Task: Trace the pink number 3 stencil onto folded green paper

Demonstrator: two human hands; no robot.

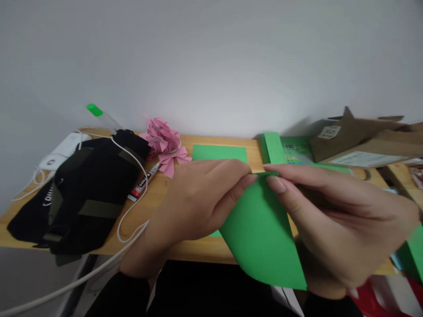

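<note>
Head camera is showing my left hand (194,202) and my right hand (333,215) pinching the top edge of a green paper sheet (264,237) above the wooden surface (158,189); a pink paper flower (163,138) and a black pouch (89,185) are lying to the left.

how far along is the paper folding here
Done: a finished pink paper flower lies on the wooden table. In hand: the left hand and right hand pinch the top edge of a green paper sheet, which looks curved rather than sharply creased. Left: another green sheet lies flat and a stack of green paper sits behind, apparently unfolded.
</note>
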